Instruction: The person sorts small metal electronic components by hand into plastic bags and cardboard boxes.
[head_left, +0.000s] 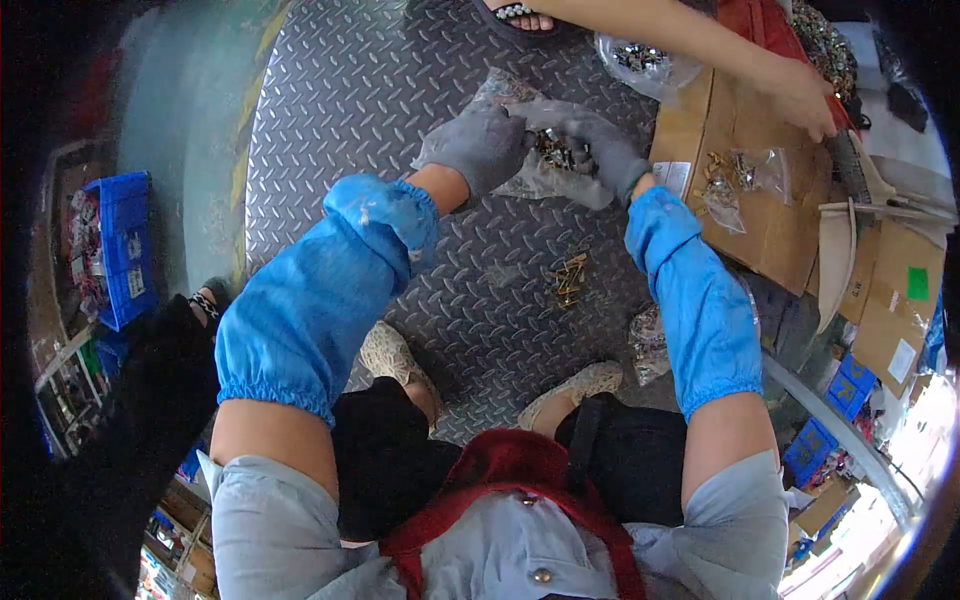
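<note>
My left hand (480,150) and my right hand (608,152), both in grey gloves, are at a clear plastic bag (545,183) on the dark tread-plate surface (440,260). The left fingers are closed on the bag's left side. My right hand curls round its other side. Small brass- and silver-coloured metal parts (556,148) show in the opening between the hands. Nearer to me lies a loose pile of gold-coloured screws (570,279), touched by neither hand. Blue sleeve covers are on both my forearms.
Another person's hand (797,98) reaches over a cardboard box (770,215) on the right, where small bags of hardware (730,185) lie. One bag of metal parts (640,60) stands behind, another (650,343) by my right forearm. A blue bin (125,250) is far left.
</note>
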